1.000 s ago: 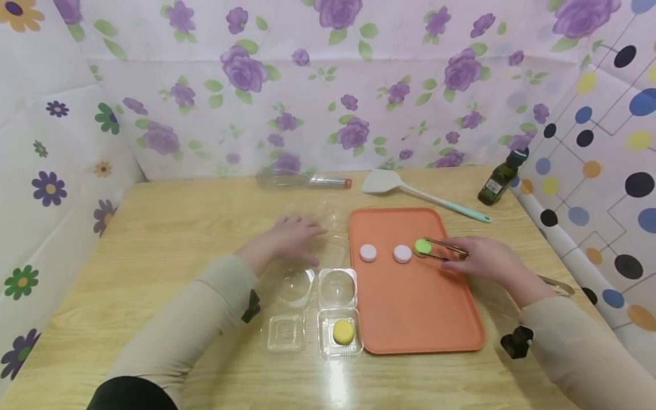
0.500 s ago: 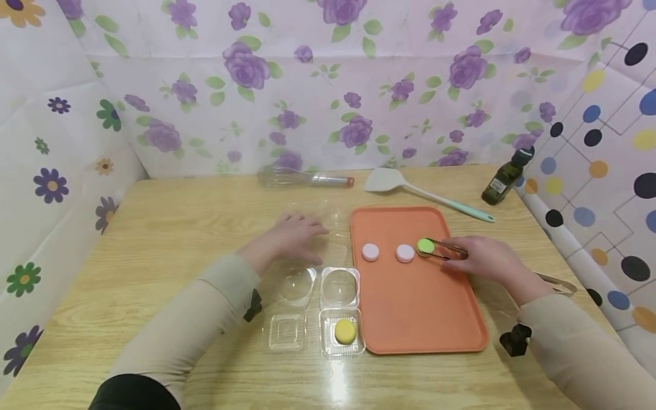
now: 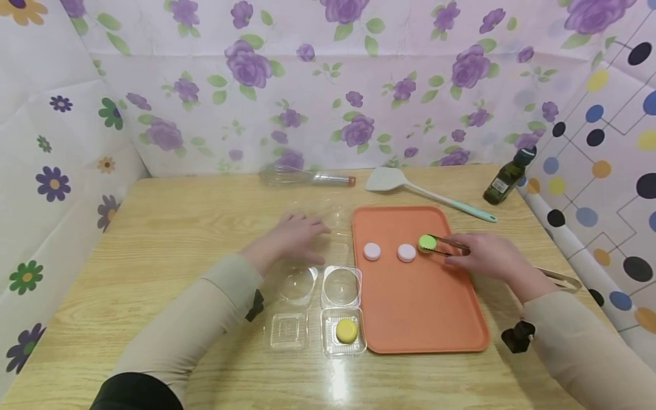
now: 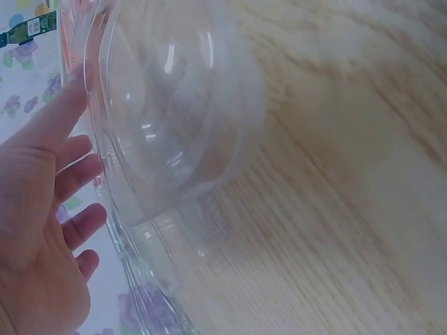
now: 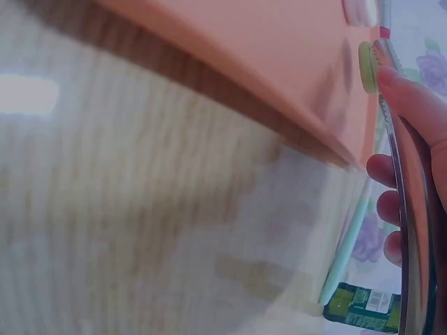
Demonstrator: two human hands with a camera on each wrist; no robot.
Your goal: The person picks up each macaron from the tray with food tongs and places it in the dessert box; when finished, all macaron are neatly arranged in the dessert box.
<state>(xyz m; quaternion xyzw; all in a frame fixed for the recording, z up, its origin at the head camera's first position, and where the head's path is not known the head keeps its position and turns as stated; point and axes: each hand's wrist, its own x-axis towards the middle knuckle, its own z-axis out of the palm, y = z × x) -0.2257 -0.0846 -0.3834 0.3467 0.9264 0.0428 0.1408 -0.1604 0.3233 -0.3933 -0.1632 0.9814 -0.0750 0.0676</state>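
Note:
My right hand [image 3: 487, 256] grips metal tongs [image 5: 412, 230], their tips around a green macaron [image 3: 427, 244] at the right part of the orange tray [image 3: 420, 307]. Two pale pink macarons, one nearer [image 3: 406, 253] and one farther left [image 3: 372, 251], lie on the tray in a row with it. Over the clear plastic boxes left of the tray is my left hand [image 3: 292, 239], fingers spread and holding nothing. One clear box [image 3: 328, 347] holds a yellow macaron [image 3: 347, 331]; its domed lid [image 3: 341, 286] lies opened behind it. Another clear box [image 3: 287, 331] stands to its left.
Along the back lie a whisk [image 3: 307, 177] and a white spatula [image 3: 386, 179] with a mint handle. A dark green bottle [image 3: 504, 177] stands at the back right corner. Patterned cloth walls [image 3: 307, 85] enclose the wooden table [image 3: 169, 222] at the back and sides.
The green macaron rises slightly with the tongs tips around it. My left hand stays nearly in place; the whole view shifts a little.

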